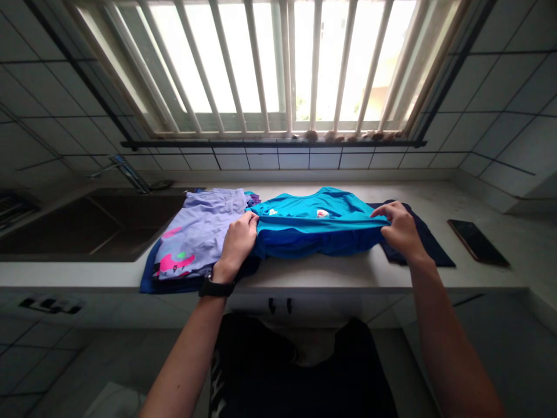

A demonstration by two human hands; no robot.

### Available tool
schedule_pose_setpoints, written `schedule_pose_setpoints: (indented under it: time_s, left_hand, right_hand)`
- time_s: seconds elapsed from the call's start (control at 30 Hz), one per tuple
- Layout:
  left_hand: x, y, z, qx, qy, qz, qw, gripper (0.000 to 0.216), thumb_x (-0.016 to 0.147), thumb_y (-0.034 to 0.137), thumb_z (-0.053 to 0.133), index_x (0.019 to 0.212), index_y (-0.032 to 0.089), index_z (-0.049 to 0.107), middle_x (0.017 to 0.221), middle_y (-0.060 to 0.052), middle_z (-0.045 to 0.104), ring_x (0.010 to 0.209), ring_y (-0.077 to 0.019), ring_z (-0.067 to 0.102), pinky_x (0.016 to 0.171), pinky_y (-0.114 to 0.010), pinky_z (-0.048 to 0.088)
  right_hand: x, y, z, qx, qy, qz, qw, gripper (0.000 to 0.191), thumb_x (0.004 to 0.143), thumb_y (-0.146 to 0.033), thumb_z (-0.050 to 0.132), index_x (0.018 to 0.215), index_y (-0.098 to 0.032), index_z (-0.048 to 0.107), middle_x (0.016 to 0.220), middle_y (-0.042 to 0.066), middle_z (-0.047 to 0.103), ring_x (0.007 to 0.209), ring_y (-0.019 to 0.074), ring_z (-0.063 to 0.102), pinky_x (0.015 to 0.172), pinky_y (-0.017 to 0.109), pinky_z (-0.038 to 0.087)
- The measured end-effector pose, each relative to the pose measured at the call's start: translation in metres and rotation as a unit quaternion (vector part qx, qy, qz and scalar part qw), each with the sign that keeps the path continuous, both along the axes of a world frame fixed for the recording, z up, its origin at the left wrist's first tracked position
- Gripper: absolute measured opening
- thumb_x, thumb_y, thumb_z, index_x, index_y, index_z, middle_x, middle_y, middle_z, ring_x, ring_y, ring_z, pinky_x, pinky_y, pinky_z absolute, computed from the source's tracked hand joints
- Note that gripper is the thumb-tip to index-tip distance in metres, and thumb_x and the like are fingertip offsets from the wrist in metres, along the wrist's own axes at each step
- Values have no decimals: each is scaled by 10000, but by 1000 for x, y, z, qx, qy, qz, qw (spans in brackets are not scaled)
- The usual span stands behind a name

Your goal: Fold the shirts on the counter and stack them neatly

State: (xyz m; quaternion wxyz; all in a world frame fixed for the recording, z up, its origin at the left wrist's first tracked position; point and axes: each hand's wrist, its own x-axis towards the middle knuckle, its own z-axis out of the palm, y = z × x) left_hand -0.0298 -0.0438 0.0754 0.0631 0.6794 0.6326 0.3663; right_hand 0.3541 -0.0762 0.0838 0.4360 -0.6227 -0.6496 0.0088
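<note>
A teal shirt [317, 213] lies across the counter [331, 273], folded over a darker blue layer. My left hand [237, 241] pinches its left edge, and a black watch sits on that wrist. At the shirt's right edge my right hand [400, 229] is closed on the fabric. A lilac garment [200, 232] with pink and green prints lies to the left, partly under my left hand, on top of a dark blue cloth. A dark navy garment [429, 247] lies under my right hand.
A dark sink [87, 226] with a tap [128, 171] is set into the counter at the left. A black phone [477, 242] lies flat at the right. A barred window [278, 64] rises behind the counter. Tiled walls close in both sides.
</note>
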Motion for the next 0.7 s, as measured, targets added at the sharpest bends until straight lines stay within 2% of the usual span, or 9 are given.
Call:
schedule_pose_setpoints:
  time_s: [0.1,0.17,0.23,0.3,0.37,0.47,0.53,0.63,0.7]
  left_hand:
    - [-6,-8,-2,25,4,-29,999,213,965,286,441,835,217,595,872,-74,693,866,-233,659,800,-308,473]
    - [-9,-16,-5,45,-19,-51,998,201,954,302,438,840,216,580,825,-45,661,805,-207,627,773,-296,469]
    - [-12,-24,-8,49,-61,-60,995,205,957,337,427,874,219,572,726,-2,589,693,-177,559,687,-274,443]
    - [-16,-31,-9,29,-103,-83,991,245,969,386,392,909,223,565,650,29,498,604,-159,472,597,-256,394]
    - [-20,-37,-7,-65,-87,-173,979,290,968,445,403,905,223,578,643,35,491,590,-151,455,561,-249,373]
    - [-21,-40,1,-253,30,-334,907,345,954,489,465,831,212,631,734,7,622,682,-165,560,618,-254,435]
    - [-16,-36,3,-275,75,-350,892,392,980,482,424,841,210,669,795,-13,680,750,-186,615,697,-274,484]
    - [-2,-22,-9,-168,96,-287,938,407,997,468,414,1040,208,724,1002,-63,737,952,-237,674,904,-344,531]
    - [7,-10,-25,-105,134,-249,953,414,983,449,474,1219,210,716,1270,-113,700,1198,-287,638,1072,-414,491]
  right_hand:
    - [21,-8,-6,-81,-5,41,996,284,562,-162,493,733,-216,713,902,60,666,789,209,606,770,325,501]
    - [35,-17,-8,-153,-2,64,986,218,589,-201,505,685,-205,701,780,49,669,728,210,599,719,322,486]
    - [47,-28,-8,-257,13,141,956,170,660,-268,545,655,-190,696,663,38,636,659,207,579,660,317,471]
    - [56,-41,-7,-346,33,250,904,248,739,-377,600,668,-171,718,661,47,651,667,217,601,651,315,486]
    - [63,-53,-4,-405,33,324,854,339,782,-476,668,812,-160,788,810,73,735,788,256,669,726,328,531]
    - [66,-61,0,-463,24,354,812,515,804,-560,744,1158,-191,796,1104,101,777,1024,312,707,875,371,563]
    - [62,-57,1,-444,43,351,823,559,855,-636,691,1176,-188,787,1136,114,770,1076,311,701,935,391,557]
    - [42,-36,-5,-347,72,310,882,663,947,-740,481,1035,-162,796,1073,134,766,1052,297,702,965,412,552]
    - [22,-16,-14,-291,42,275,915,666,953,-740,466,1091,-174,787,1172,143,751,1123,310,690,1016,432,542]
